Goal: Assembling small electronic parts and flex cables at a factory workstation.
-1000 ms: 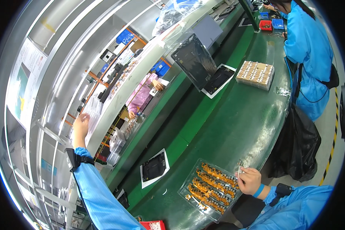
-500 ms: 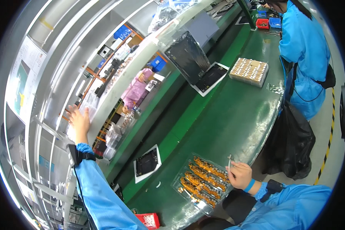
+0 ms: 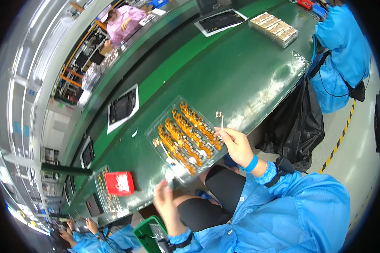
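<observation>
My right hand (image 3: 237,147) pinches a thin pale strip (image 3: 222,121) with a small coppery bent tip, at the right edge of a clear plastic tray (image 3: 154,134). Several rows of orange flex cables (image 3: 185,130) with dark and silvery parts lie in that tray, at the green table's near edge. My left hand (image 3: 166,206) hangs low, just off the table's edge below the tray. Motion smears its fingers, so their pose is unclear; no held thing shows in it.
A red box (image 3: 119,184) of small white pieces stands at the left beside another clear tray (image 3: 107,198). Dark panels on white sheets (image 3: 123,107) line the belt. A stacked tray block (image 3: 274,28) sits far right, near a co-worker (image 3: 340,55) and black bag (image 3: 295,126).
My left hand has come down from the raised spot at the far left to the table's near edge. The view has swung down and left. My right hand still pinches the strip.
</observation>
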A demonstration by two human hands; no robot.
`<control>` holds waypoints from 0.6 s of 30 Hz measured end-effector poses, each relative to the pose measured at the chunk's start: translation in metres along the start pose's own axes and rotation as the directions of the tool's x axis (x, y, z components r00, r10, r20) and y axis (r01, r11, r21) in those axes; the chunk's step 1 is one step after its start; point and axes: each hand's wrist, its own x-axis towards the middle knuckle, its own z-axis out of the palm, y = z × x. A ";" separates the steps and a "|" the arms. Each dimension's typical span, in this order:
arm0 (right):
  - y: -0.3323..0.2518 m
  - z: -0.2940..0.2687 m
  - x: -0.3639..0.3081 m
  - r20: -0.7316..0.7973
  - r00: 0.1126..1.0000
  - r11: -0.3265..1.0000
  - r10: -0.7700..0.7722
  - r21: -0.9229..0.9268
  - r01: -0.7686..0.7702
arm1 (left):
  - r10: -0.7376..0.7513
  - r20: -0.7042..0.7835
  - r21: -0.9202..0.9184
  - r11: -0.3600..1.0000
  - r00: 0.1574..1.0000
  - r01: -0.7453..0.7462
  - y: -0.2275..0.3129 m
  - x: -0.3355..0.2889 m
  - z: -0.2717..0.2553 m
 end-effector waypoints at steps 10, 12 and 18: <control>0.017 0.030 -0.024 0.120 0.980 0.982 -0.156 0.128 0.141 | 0.075 0.004 -0.262 0.962 0.997 -0.072 -0.058 -0.008 0.001; 0.002 0.018 -0.023 0.071 0.985 0.986 -0.157 0.072 0.152 | 0.139 -0.015 -0.212 0.967 0.990 -0.139 -0.060 -0.010 -0.005; -0.071 0.003 -0.100 0.561 0.824 0.985 -0.075 0.172 -0.028 | 0.038 0.215 -0.488 0.870 0.976 0.074 -0.007 -0.081 -0.020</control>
